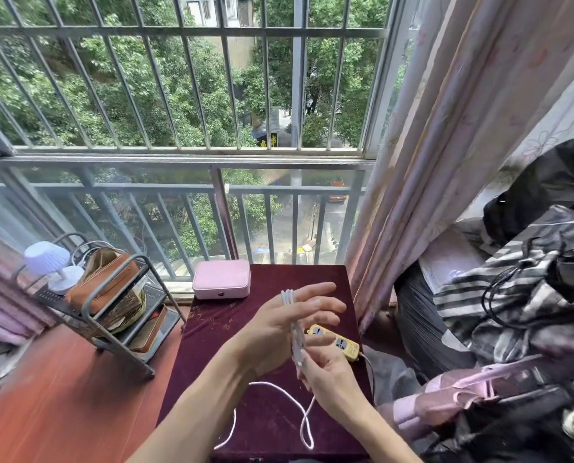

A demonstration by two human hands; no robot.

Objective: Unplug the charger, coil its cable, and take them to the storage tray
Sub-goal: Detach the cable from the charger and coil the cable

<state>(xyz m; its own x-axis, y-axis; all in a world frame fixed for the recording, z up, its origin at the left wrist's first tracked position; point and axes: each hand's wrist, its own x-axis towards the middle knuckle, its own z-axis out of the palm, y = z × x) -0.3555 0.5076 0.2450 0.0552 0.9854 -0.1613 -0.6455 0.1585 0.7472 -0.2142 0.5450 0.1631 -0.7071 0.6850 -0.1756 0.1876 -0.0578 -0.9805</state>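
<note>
Maroon velvet covers the surface (212, 345) by the window. Nearest, the thin white charger cable (296, 342) trails loose across it. Its long narrow loops wrap the left hand (279, 322), whose fingers are straight, and run lengthwise toward the window. The right hand (325, 372) pinches their near end. Beyond lie a yellow power strip (337, 342), then a pink case (221, 279) and grey window bars (178, 95).

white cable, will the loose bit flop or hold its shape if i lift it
Probably floppy: the white cable lies in slack curves on the table and wraps round the left hand. Likely light: the right hand holds it by a pinch. The loose tail may swing.
</note>
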